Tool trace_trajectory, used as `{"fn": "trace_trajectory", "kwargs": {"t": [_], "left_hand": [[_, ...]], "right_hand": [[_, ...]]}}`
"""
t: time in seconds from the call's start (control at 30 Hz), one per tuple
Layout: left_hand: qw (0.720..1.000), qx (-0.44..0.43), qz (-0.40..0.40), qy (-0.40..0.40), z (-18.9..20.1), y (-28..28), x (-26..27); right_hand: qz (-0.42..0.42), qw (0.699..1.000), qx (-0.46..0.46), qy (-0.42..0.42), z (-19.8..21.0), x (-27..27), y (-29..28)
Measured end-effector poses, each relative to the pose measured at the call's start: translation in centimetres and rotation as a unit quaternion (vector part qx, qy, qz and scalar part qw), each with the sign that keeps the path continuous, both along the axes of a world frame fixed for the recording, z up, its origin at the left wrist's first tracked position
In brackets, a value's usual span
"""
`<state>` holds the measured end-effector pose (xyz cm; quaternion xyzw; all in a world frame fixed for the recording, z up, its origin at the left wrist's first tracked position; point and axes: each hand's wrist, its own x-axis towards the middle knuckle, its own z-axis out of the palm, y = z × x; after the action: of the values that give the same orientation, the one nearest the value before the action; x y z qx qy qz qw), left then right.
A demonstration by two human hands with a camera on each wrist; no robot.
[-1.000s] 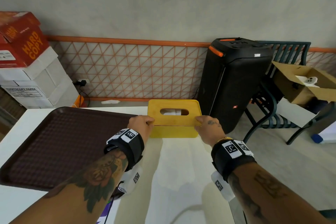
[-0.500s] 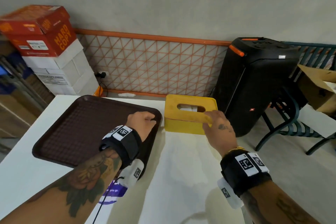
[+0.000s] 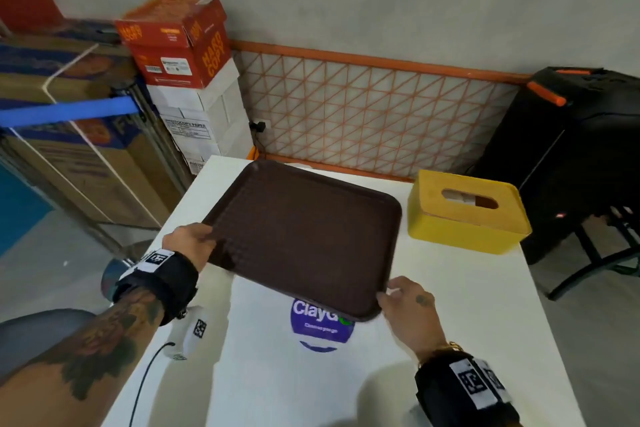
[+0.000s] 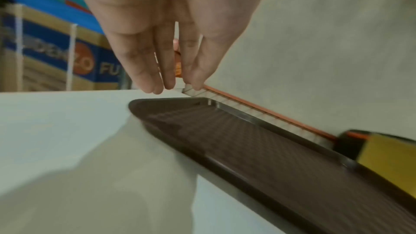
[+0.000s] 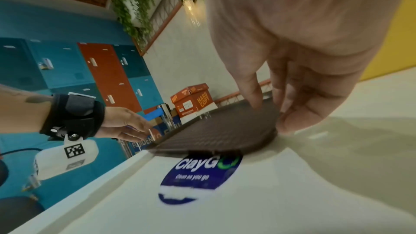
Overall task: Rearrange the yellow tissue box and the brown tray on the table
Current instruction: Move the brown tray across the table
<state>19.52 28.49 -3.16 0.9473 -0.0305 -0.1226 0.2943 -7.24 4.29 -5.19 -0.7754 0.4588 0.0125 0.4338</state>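
While the brown tray (image 3: 301, 236) is lying skewed across the table (image 3: 450, 340), the left hand (image 3: 188, 243) is touching its left corner with straight fingers, the right hand (image 3: 405, 305) is pinching its near corner, and the yellow tissue box (image 3: 467, 215) is sitting just right of it.

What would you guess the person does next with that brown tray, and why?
Probably close both hands on the tray and slide or lift it. The left hand is at its near-left corner with fingers straight in the wrist view, no grip yet; the right hand curls round the near-right corner. The yellow tissue box sits apart on the table.
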Motion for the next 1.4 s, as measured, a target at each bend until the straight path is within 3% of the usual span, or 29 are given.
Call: {"fn": "trace_trajectory", "kwargs": {"t": [0.23, 0.4, 0.57, 0.83, 1.0, 1.4], "left_hand": [[0.992, -0.085, -0.023, 0.085, -3.5, 3.6, 6.5], [0.993, -0.062, -0.050, 0.084, -4.3, 3.7, 8.1], [0.995, -0.022, -0.054, 0.083, -3.9, 6.1, 8.5], [0.989, -0.096, 0.017, 0.113, -5.9, 11.6, 9.5], [0.993, -0.081, 0.008, 0.084, -6.5, 11.0, 10.1], [0.983, -0.132, 0.052, 0.116, -9.7, 10.6, 14.0]], "right_hand": [[-0.132, 0.990, -0.041, -0.037, -1.9, 1.1, 4.5], [-0.199, 0.977, 0.004, -0.079, -1.6, 2.0, 5.5], [-0.179, 0.982, -0.020, -0.060, -2.0, 4.1, 5.1], [-0.134, 0.988, -0.039, -0.069, -3.3, 6.9, 5.6], [-0.145, 0.986, -0.044, -0.067, -3.7, 7.8, 5.0], [-0.111, 0.993, -0.040, -0.008, -3.4, 9.7, 4.1]]}}
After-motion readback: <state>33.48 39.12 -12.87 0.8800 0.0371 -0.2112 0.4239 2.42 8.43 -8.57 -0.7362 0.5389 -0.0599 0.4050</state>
